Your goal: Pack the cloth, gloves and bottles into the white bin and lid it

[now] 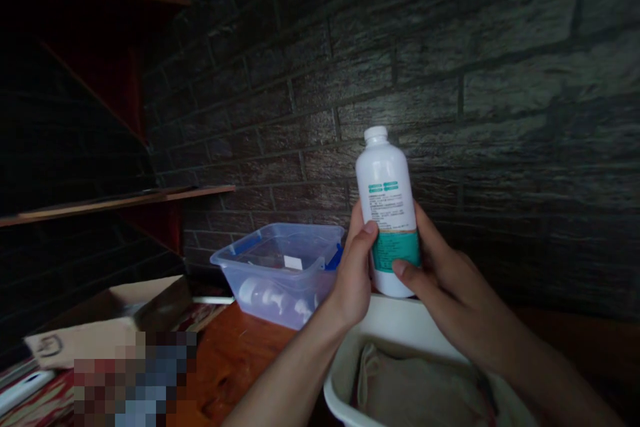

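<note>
A white plastic bottle (384,170) with a white cap and a green-and-white printed label is held up nearly upright in both hands. My left hand (356,267) grips its left side, thumb across the label's edge. From the right, my right hand (440,267) wraps round the lower part, its thumb on the green band. The fingers behind the bottle are mostly hidden. Below the bottle sits a white basin (345,353) with a folded greyish cloth (420,387) inside.
A clear bluish lidded box (280,240) with white items inside stands on the reddish wooden table (240,360). An open cardboard box (90,340) lies at left. Shelves (125,203) jut from the dark brick wall (280,93).
</note>
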{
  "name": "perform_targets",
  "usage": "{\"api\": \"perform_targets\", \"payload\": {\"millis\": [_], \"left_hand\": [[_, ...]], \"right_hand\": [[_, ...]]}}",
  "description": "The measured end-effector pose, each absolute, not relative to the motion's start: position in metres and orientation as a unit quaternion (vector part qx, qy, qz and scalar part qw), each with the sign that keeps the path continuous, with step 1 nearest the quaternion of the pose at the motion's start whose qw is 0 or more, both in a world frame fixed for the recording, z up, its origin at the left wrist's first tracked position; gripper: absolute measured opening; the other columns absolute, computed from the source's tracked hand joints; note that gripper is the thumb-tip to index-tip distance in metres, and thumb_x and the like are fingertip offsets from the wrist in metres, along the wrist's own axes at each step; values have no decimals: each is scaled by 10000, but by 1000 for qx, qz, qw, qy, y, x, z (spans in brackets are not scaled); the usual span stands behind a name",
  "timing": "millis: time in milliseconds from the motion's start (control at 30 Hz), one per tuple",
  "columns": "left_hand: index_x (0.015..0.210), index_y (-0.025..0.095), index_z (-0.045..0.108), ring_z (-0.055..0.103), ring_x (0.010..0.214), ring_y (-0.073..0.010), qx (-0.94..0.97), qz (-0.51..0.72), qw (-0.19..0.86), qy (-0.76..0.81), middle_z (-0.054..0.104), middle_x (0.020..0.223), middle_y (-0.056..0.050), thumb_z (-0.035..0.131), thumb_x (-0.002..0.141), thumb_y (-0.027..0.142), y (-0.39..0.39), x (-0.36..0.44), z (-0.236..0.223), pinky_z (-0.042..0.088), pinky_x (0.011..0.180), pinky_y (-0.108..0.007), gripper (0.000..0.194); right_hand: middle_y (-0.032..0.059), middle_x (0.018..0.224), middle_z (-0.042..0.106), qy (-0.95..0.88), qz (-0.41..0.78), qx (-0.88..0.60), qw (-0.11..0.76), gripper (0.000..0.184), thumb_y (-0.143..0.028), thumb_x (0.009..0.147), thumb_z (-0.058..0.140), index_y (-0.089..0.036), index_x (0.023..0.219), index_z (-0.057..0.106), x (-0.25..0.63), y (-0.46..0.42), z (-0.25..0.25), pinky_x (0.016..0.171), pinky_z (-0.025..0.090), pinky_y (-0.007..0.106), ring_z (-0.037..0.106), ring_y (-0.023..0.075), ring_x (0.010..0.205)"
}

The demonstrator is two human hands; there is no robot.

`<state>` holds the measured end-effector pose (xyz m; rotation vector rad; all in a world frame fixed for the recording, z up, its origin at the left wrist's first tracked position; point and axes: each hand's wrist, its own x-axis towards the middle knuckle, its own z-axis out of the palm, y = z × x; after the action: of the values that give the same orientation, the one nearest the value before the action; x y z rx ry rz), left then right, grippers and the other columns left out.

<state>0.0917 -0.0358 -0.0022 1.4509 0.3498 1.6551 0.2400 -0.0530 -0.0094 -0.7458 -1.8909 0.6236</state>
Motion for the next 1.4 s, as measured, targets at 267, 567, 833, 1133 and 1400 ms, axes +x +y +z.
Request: {"api": "perform_targets", "payload": {"millis": [267,567,833,1133,1400], "left_hand": [[1498,246,456,499,1367,-301,589,652,460,129,627,1403,-40,488,974,316,-34,88,-3,351,1164,-447,530],[1446,264,504,532,1307,-298,605,646,445,137,643,1358,-36,472,926,270,-35,85,-5,377,1124,-450,521],[1382,263,550,525,1306,-303,627,651,390,175,652,1329,-30,478,908,268,-37,85,-6,369,1129,-451,479],[1374,264,546,527,1302,-298,637,646,387,165,654,1332,-27,477,911,246,-39,84,-3,361,1126,-448,469],[1349,269,570,534,1293,-311,633,650,384,173,660,1322,-31,504,906,272,-38,85,-4,363,1125,-461,448]], "right_hand": [[19,929,717,-766,273,-290,504,762,-415,1010,538,-302,1659,155,241,-54,-11,721,583,346,667,198,738],[31,965,753,-768,270,-273,512,765,-383,1000,553,-289,1657,173,241,-58,-9,828,617,416,727,242,869],[26,1006,778,-772,252,-278,513,806,-265,933,583,-268,1651,218,245,-57,-6,860,618,429,744,267,921],[32,1022,777,-771,248,-289,510,839,-241,916,572,-260,1659,182,245,-58,-7,834,615,419,737,244,850],[-1,901,735,-775,258,-300,493,827,-238,935,570,-297,1658,174,245,-58,-5,810,603,398,731,256,889]]}}
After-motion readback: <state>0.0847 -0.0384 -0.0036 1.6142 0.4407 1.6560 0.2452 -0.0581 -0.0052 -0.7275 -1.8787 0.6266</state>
